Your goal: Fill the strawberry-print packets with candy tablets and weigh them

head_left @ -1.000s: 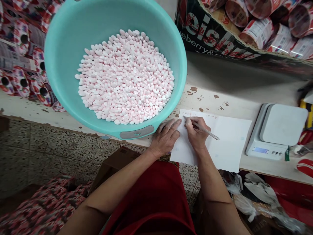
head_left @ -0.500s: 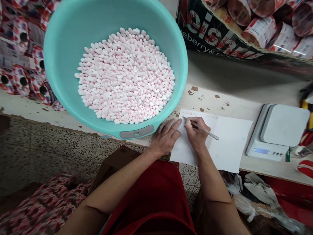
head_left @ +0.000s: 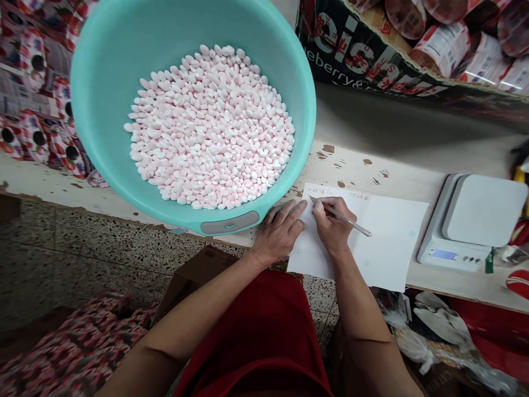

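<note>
A white sheet of paper [head_left: 388, 242] lies on the worn white tabletop [head_left: 372, 149], hanging a little over its front edge. My right hand [head_left: 333, 226] is closed round a slim silver pen [head_left: 345, 219], its tip on the paper's top left corner beside faint writing. My left hand [head_left: 281, 229] lies flat with fingers stretched out, pressing the paper's left edge. Just left of it stands a large turquoise basin [head_left: 124, 138] holding a heap of small pink and white candies [head_left: 210, 127].
A white digital scale [head_left: 471, 223] sits at the right. A black printed carton [head_left: 372, 60] with red and white cans [head_left: 442, 47] stands behind. Red patterned packets [head_left: 37, 110] lie at the left and on the floor [head_left: 70, 353]. Crumpled plastic bags [head_left: 438, 325] lie under the table.
Hardly anything differs: my right hand and the pen stay at the paper's top left corner, my left hand stays flat, and the view has drifted slightly.
</note>
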The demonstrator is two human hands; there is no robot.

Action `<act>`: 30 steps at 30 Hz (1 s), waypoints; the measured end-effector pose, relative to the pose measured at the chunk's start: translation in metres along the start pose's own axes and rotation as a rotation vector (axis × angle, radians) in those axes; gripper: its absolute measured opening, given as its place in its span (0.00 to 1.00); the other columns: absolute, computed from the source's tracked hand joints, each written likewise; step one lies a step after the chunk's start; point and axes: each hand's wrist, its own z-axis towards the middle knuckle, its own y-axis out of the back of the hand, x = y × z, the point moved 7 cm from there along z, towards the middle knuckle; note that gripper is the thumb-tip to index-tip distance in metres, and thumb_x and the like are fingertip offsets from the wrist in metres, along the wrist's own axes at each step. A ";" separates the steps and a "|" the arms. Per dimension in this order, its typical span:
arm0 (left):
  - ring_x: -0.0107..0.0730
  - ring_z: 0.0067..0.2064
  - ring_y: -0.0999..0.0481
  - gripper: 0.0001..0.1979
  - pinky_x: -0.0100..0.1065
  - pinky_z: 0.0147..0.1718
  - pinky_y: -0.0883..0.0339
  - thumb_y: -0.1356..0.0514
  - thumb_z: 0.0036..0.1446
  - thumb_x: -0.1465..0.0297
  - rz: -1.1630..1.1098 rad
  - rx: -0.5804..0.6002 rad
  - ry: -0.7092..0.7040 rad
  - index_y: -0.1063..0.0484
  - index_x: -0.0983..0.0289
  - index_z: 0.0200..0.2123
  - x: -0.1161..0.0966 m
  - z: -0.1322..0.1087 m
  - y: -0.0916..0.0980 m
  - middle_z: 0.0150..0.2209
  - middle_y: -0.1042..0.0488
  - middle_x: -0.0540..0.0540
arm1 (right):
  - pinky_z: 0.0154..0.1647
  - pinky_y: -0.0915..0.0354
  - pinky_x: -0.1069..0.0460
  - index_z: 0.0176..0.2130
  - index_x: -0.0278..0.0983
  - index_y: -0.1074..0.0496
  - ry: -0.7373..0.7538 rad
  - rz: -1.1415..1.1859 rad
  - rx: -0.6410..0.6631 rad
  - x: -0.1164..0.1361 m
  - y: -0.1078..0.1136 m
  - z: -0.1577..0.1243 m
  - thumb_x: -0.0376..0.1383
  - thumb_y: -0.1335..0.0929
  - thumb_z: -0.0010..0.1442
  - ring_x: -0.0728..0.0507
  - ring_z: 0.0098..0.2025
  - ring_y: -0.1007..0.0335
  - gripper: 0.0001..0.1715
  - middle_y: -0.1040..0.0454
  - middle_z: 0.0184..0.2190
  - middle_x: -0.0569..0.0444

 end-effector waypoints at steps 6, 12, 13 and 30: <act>0.41 0.63 0.34 0.07 0.43 0.61 0.41 0.44 0.63 0.75 -0.008 -0.017 0.003 0.26 0.63 0.35 0.000 0.001 0.000 0.63 0.32 0.55 | 0.25 0.35 0.54 0.31 0.38 0.29 0.052 -0.025 0.022 0.004 -0.001 0.001 0.35 0.32 0.59 0.51 0.23 0.30 0.05 0.25 0.23 0.59; 0.42 0.63 0.35 0.06 0.43 0.61 0.40 0.43 0.63 0.74 -0.020 -0.015 0.007 0.27 0.63 0.35 0.001 0.000 0.000 0.64 0.32 0.55 | 0.25 0.36 0.54 0.29 0.38 0.29 0.045 -0.012 -0.001 0.005 0.001 0.002 0.35 0.32 0.58 0.51 0.22 0.31 0.05 0.26 0.22 0.59; 0.42 0.64 0.35 0.06 0.43 0.61 0.40 0.44 0.63 0.74 -0.023 -0.013 0.008 0.27 0.63 0.35 0.001 0.000 0.000 0.64 0.32 0.55 | 0.25 0.36 0.55 0.29 0.38 0.30 0.050 -0.011 -0.001 0.005 0.002 0.002 0.35 0.32 0.58 0.51 0.22 0.32 0.06 0.27 0.22 0.59; 0.42 0.63 0.35 0.05 0.43 0.61 0.40 0.43 0.63 0.74 -0.020 -0.009 0.009 0.27 0.63 0.35 0.000 0.000 0.000 0.63 0.32 0.55 | 0.24 0.36 0.55 0.30 0.38 0.30 0.041 -0.024 -0.087 0.004 0.007 -0.001 0.34 0.32 0.58 0.53 0.21 0.33 0.05 0.28 0.22 0.61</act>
